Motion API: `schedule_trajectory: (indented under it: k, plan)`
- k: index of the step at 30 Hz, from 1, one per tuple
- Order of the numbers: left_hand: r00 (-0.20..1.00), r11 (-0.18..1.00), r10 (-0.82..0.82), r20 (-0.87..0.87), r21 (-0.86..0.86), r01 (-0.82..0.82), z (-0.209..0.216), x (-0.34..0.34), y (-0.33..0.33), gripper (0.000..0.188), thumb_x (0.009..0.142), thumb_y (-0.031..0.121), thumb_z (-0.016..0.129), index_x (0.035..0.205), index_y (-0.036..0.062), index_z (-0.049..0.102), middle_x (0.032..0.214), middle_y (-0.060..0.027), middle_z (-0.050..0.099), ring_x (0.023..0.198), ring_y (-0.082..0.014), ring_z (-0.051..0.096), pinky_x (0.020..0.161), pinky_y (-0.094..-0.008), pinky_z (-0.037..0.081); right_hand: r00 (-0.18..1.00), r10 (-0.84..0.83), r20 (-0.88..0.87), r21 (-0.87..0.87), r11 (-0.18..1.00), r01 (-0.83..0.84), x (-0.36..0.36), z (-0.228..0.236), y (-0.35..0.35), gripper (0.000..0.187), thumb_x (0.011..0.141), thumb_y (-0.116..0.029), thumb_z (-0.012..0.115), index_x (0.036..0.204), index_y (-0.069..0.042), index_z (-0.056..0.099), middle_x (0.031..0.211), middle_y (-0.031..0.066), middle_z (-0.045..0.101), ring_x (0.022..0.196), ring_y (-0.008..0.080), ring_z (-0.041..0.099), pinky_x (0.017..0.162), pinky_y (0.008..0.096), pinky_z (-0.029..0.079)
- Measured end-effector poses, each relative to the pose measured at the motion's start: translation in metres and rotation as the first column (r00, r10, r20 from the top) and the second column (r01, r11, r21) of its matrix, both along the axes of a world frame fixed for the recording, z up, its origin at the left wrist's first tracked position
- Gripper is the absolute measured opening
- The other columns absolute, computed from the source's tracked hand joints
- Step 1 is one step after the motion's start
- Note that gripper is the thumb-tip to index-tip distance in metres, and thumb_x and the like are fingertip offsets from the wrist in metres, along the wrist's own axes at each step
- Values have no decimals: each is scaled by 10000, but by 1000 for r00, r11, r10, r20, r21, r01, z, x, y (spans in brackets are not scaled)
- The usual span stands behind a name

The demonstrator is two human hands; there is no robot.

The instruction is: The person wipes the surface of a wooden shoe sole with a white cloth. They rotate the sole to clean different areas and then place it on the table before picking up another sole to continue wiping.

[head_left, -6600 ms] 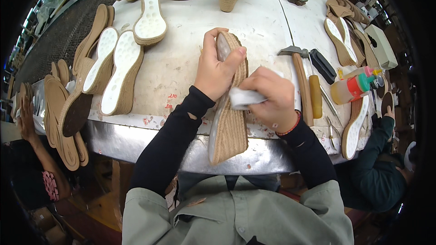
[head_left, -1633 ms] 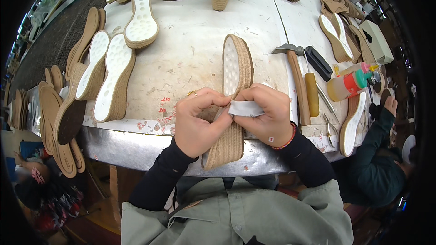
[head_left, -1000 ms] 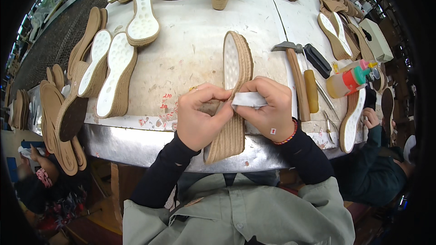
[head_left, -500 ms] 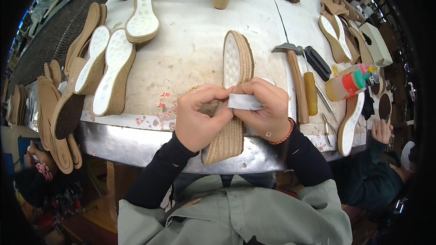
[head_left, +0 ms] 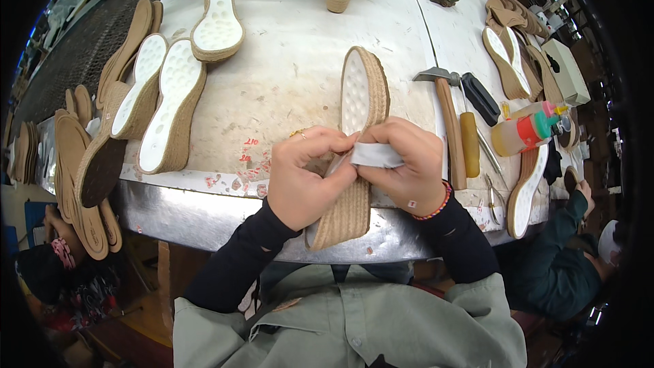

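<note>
Wedge sole [head_left: 345,217]: beneath and between my hands, woven covering already on.
My left hand [head_left: 303,184]: thumb and forefinger pinching the sole's edge.
My right hand [head_left: 414,167]: pinching a folded white cloth [head_left: 379,155].
Edge: looks unfinished; cloth not yet put down.

Pale table [head_left: 286,88], hammer [head_left: 454,136], wedge soles [head_left: 176,105], apparently pliers [head_left: 491,199]

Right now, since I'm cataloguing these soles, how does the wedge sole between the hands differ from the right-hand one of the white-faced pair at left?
The central sole is between the left hand and right hand; the left-side sole lies apart from them. The central sole's white face is partly covered, while the left-side sole's shows end to end. Both have dimpled white faces and tan woven sides.
</note>
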State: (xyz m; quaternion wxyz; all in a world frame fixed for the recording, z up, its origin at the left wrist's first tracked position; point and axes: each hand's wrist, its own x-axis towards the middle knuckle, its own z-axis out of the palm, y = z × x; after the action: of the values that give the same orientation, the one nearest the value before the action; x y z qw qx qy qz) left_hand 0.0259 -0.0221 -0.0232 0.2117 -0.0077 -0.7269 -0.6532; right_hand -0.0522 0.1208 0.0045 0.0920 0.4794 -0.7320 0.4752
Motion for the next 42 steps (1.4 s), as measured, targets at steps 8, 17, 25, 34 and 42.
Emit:
schedule_trajectory:
  k: [8,17,25,34,42]
  plan:
    - [999,995,-30,40,92,26,-4,1,-1,185,737,-6,657,919,-31,677,853,-104,662,764,-114,619,682,-230,479,998,-59,14,47,997,59,2,1,-1,228,591,-25,741,759,-23,586,688,102,584,618,245,598,531,300,466]
    - [998,995,-40,37,96,37,-2,2,-1,208,738,-7,661,944,-23,679,868,-103,656,775,-106,613,690,-223,477,990,-101,102,42,994,97,5,5,-2,187,602,-25,729,729,-15,591,663,106,593,576,230,600,513,292,461]
    - [998,993,-39,47,113,34,-2,1,-1,191,739,-11,656,927,-39,676,852,-107,659,769,-116,620,694,-231,483,975,-157,158,77,986,146,7,7,-4,166,606,-37,722,716,-3,602,650,100,602,563,212,601,516,283,463]
    - [1000,1000,3,-3,31,-3,-2,2,-1,192,720,8,663,909,-19,683,834,-112,661,743,-146,633,677,-250,489,945,-227,236,124,971,202,12,8,-3,143,614,-35,707,690,-2,591,629,91,602,544,167,589,514,256,451]
    - [998,999,46,-50,5,-46,-6,1,-1,185,708,41,673,887,0,690,797,-118,657,703,-193,636,653,-270,490,966,-221,136,115,972,206,12,1,-2,169,610,-33,713,715,-5,584,621,77,587,547,154,576,513,261,443]
